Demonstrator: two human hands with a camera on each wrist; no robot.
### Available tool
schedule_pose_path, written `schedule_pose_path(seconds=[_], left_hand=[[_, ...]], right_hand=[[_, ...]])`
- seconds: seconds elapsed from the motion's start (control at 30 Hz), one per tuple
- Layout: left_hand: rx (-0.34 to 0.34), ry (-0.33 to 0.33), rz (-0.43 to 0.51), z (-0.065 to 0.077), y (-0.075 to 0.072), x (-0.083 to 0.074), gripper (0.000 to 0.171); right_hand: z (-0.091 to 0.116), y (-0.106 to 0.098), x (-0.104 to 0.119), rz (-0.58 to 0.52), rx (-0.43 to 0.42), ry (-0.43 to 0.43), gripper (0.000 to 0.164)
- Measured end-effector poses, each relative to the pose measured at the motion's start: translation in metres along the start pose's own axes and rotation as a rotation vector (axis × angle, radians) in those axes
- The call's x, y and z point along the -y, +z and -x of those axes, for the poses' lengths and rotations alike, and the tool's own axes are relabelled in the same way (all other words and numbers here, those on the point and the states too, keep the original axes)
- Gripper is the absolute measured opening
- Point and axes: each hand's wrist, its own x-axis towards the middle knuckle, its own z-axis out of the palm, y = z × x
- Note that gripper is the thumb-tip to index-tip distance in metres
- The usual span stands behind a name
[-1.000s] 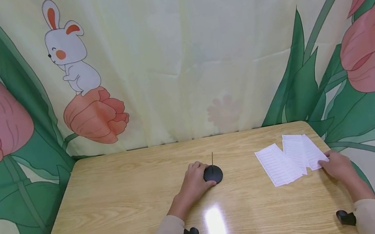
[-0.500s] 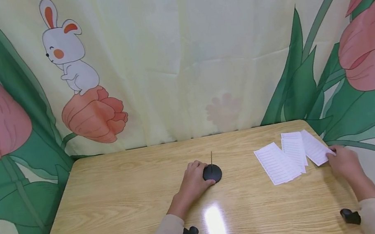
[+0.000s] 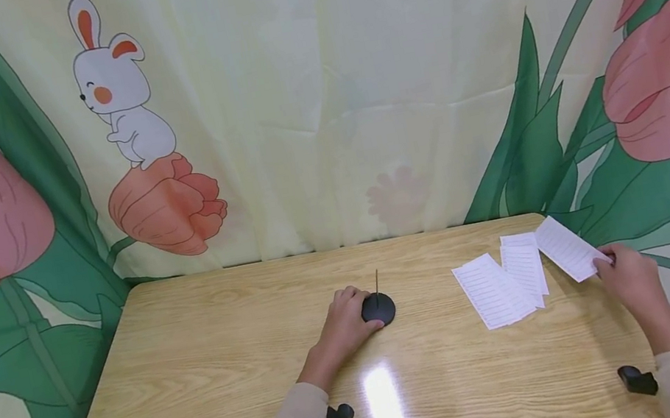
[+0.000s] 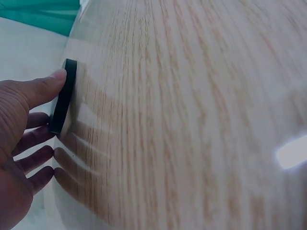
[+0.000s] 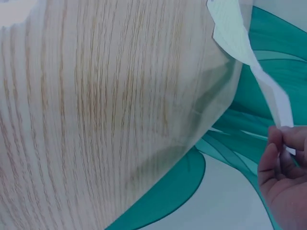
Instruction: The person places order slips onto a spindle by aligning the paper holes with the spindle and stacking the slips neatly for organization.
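Observation:
My left hand [image 3: 343,323] holds a bill spike by the rim of its round black base [image 3: 380,313], whose thin rod points up. In the left wrist view the thumb presses one side of the dark base [image 4: 63,98], with fingers at its other side; the rod cannot be made out. At the table's right edge my right hand [image 3: 633,280] pinches a printed white paper slip [image 3: 566,249] by its near corner. Seen from the right wrist, this slip [image 5: 274,93] is raised between thumb and fingers. Several more slips [image 3: 491,292] lie overlapping to its left.
The wooden table [image 3: 233,354] ends just beside the right hand. Behind it hangs a curtain [image 3: 282,99] printed with tulips and a rabbit. A bright light reflection lies on the tabletop between the arms.
My right hand has drawn one slip rightward and up, away from the other slips. The left hand has stayed on the bill spike's base.

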Motion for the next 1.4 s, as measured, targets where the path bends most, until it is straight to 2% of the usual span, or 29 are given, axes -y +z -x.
schedule_pose_path(seconds=[0.4,0.73,0.93,1.2,1.4], left_hand=[[0.005,0.002,-0.010,0.000,-0.002,-0.001,0.060],[0.008,0.009,-0.016,-0.001,-0.003,-0.002,0.058],[0.018,0.000,-0.012,0.000,-0.002,-0.001,0.058],[0.025,-0.003,-0.025,0.000,0.000,0.001,0.059],[0.017,0.009,-0.032,0.001,-0.004,0.000,0.059]], right_hand=[[0.003,-0.007,0.010,-0.003,-0.055,-0.031,0.032],[0.002,-0.017,0.020,-0.015,-0.053,-0.034,0.034],[0.005,-0.018,0.032,-0.015,-0.073,-0.113,0.032],[0.011,-0.016,0.060,-0.050,-0.048,-0.204,0.029],[0.013,-0.012,0.076,-0.072,-0.041,-0.243,0.027]])
